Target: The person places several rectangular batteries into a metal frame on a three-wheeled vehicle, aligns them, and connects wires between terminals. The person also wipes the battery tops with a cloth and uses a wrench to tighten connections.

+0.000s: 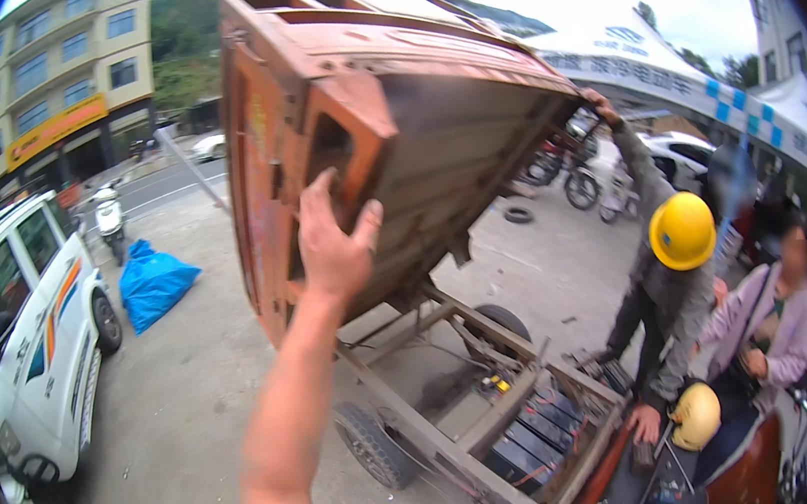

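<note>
My left hand (335, 245) is raised on an outstretched bare arm, its fingers and thumb spread. It is close to the corner of a tilted orange metal cargo bed (256, 159), beside a hollow bracket; whether the fingertips touch it I cannot tell. The bed is tipped up steeply above a bare vehicle frame (425, 431) with wheels, and its underside (471, 143) shows. Dark battery-like blocks (538, 442) and wires sit inside the frame. My right hand is not in view.
A co-worker in a yellow helmet (681, 231) has one hand up at the bed's far edge and the other low near the frame. Another person in a pink jacket (771, 333) is at the right. A white vehicle (28, 348) and blue bag (154, 286) are at left.
</note>
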`<state>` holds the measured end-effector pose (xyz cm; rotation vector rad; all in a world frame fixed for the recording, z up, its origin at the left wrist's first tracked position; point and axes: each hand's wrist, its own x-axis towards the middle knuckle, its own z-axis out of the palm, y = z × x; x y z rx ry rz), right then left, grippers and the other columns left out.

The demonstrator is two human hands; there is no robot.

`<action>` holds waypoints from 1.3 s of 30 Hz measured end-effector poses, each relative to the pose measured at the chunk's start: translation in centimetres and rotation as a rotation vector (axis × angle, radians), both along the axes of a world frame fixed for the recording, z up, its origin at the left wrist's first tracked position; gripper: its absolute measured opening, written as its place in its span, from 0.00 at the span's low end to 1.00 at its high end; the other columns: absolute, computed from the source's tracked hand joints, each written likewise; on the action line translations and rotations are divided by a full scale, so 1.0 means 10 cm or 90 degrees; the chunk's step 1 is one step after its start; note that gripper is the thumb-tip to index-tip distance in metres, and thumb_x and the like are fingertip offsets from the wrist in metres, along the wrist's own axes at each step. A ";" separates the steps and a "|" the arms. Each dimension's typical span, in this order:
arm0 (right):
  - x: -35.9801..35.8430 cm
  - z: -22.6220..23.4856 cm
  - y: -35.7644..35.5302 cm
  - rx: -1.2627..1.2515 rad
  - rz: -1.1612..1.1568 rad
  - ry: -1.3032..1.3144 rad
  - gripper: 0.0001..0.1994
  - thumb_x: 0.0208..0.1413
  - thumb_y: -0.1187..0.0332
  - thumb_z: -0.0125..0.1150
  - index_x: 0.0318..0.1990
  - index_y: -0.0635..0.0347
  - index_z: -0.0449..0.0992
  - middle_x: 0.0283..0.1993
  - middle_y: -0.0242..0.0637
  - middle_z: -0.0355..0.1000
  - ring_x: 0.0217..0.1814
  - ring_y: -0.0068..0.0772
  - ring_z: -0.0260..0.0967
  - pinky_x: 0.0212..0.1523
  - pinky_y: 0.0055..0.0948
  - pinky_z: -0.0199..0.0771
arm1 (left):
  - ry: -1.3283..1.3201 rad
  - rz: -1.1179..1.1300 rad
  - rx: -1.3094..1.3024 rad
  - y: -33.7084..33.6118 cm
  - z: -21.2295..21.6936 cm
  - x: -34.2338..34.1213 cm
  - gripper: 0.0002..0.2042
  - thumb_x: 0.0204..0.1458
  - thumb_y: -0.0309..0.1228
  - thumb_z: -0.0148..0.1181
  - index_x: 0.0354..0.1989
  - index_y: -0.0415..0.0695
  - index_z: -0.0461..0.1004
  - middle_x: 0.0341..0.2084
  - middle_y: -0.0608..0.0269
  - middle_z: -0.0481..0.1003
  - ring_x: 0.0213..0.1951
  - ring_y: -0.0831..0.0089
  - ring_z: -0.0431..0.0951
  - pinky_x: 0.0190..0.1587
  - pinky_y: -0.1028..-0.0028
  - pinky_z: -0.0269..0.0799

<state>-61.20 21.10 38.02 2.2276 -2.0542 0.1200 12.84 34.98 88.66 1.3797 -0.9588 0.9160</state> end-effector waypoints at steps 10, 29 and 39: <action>0.24 -0.03 0.10 -0.115 -0.126 -0.065 0.12 0.54 0.60 0.67 0.28 0.60 0.84 0.32 0.48 0.81 0.43 0.53 0.77 0.50 0.51 0.71 | 0.097 0.182 -0.059 -0.56 0.09 0.20 0.20 0.60 0.42 0.70 0.52 0.43 0.74 0.39 0.52 0.81 0.45 0.48 0.80 0.50 0.53 0.73; 0.29 0.09 0.13 -0.124 -0.101 -0.055 0.14 0.55 0.57 0.65 0.26 0.58 0.83 0.31 0.43 0.81 0.42 0.48 0.77 0.49 0.49 0.70 | -0.001 0.216 -0.080 -0.52 0.09 0.63 0.24 0.64 0.56 0.64 0.41 0.44 0.79 0.29 0.51 0.82 0.34 0.45 0.82 0.39 0.54 0.75; 0.30 0.09 0.15 -0.153 -0.090 -0.052 0.15 0.56 0.57 0.63 0.24 0.56 0.81 0.30 0.42 0.81 0.40 0.48 0.77 0.48 0.48 0.70 | 0.011 0.237 -0.055 -0.50 0.06 0.86 0.25 0.66 0.56 0.61 0.45 0.42 0.80 0.35 0.52 0.84 0.38 0.48 0.83 0.43 0.57 0.75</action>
